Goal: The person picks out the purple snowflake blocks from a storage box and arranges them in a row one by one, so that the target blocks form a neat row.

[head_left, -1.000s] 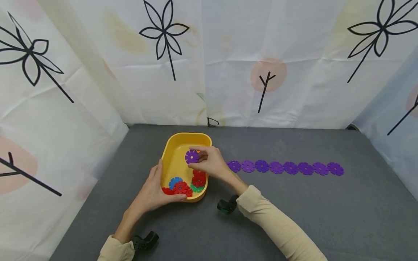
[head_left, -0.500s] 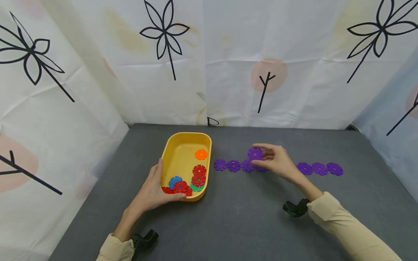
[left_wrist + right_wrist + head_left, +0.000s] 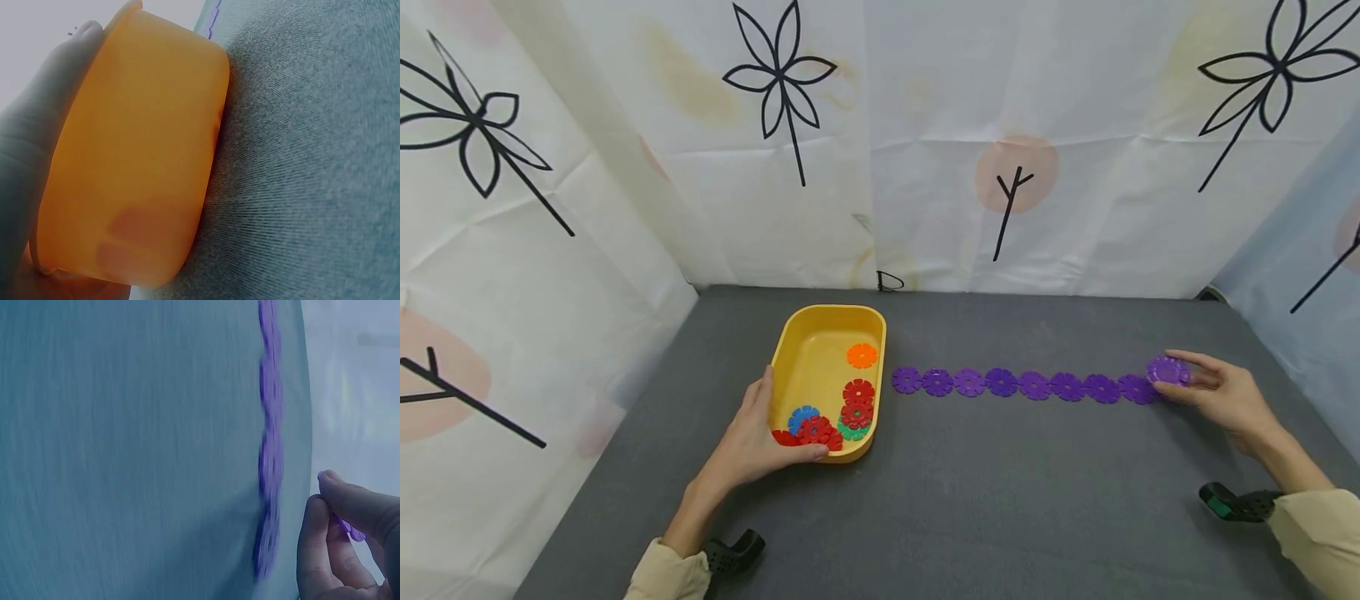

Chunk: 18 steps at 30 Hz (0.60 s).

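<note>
My right hand [image 3: 1221,400] pinches a purple flower-shaped disc [image 3: 1167,370] between thumb and fingers, over the right end of a row of purple flower discs [image 3: 1034,385]. The held disc hides the row's last piece in the head view. In the right wrist view, the fingers [image 3: 315,540] hold it a little away from the row, mostly covering it. My left hand [image 3: 756,442] grips the near left corner of a yellow tub [image 3: 808,329], thumb along the near rim. The left wrist view shows the tub's side wall [image 3: 137,137], with my thumb [image 3: 50,94] at its rim.
Inside the tub lie an orange flower disc [image 3: 862,356], several red flower discs [image 3: 857,413], a blue one [image 3: 802,417] and a green one [image 3: 852,432]. A patterned white curtain [image 3: 925,217] stands behind the grey table [image 3: 970,500].
My right hand has carried the purple flower disc from over the tub, along the row, to the row's right end. My left hand has stayed on the tub.
</note>
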Motion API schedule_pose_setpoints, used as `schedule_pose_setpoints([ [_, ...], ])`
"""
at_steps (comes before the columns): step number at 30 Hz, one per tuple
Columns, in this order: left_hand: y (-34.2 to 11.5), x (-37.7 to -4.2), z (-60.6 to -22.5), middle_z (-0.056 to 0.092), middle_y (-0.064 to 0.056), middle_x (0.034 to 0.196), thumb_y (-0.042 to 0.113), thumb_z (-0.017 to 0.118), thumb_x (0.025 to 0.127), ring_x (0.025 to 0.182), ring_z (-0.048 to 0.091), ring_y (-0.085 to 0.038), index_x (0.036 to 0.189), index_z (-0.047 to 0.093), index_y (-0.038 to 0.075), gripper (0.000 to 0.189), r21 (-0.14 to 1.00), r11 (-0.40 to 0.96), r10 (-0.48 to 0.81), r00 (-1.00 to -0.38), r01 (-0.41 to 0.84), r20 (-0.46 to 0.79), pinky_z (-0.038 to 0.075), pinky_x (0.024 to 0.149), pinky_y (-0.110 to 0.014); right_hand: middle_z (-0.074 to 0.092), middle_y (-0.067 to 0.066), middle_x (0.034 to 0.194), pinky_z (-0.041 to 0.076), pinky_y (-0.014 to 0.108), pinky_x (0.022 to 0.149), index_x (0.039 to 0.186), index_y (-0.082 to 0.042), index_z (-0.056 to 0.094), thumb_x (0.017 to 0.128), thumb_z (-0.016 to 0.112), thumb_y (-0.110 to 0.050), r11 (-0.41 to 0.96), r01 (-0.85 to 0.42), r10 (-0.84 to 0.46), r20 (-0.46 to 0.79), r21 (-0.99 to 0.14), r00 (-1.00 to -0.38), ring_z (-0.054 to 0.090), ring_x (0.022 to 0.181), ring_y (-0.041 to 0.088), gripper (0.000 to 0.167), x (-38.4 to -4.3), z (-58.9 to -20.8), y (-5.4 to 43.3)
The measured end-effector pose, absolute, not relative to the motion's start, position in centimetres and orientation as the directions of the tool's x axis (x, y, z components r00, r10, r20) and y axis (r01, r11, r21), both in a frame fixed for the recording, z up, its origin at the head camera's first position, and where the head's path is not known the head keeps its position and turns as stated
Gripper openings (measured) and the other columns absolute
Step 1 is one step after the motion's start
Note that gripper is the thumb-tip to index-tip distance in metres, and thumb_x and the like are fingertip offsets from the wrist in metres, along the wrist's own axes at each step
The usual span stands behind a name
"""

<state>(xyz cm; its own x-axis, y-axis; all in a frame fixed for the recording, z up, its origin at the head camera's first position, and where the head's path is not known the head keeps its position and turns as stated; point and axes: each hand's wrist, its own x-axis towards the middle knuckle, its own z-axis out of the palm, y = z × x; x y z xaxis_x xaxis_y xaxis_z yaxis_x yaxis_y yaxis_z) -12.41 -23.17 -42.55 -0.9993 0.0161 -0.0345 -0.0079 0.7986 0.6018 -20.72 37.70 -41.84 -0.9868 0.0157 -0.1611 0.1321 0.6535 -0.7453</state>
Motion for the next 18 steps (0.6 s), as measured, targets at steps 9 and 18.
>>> schedule_pose_setpoints([
  [9, -22.9, -12.5, -42.6, 0.022, -0.019, 0.165, 0.065, 0.085, 0.069, 0.139, 0.04, -0.039, 0.165, 0.0, 0.011, 0.14, 0.609, 0.794, 0.025, -0.999, -0.002, -0.036, 0.05, 0.107, -0.058, 0.068, 0.031, 0.1, 0.043, 0.02, 0.057, 0.152, 0.012, 0.032, 0.1, 0.064, -0.028, 0.752, 0.247, 0.211, -0.132, -0.612, -0.969, 0.051, 0.073, 0.002, 0.072, -20.7, -43.0, 42.7],
  [18, -22.7, -12.6, -42.8, 0.022, -0.019, 0.165, 0.065, 0.085, 0.069, 0.139, 0.04, -0.038, 0.165, 0.0, 0.011, 0.139, 0.612, 0.791, 0.038, -0.999, 0.015, -0.025, 0.05, 0.107, -0.059, 0.054, 0.041, 0.101, 0.047, 0.054, 0.074, 0.142, 0.019, 0.036, 0.1, 0.065, -0.032, 0.822, 0.272, 0.228, -0.149, -0.501, -0.962, 0.053, 0.089, 0.043, 0.072, -20.4, -43.3, 43.2],
])
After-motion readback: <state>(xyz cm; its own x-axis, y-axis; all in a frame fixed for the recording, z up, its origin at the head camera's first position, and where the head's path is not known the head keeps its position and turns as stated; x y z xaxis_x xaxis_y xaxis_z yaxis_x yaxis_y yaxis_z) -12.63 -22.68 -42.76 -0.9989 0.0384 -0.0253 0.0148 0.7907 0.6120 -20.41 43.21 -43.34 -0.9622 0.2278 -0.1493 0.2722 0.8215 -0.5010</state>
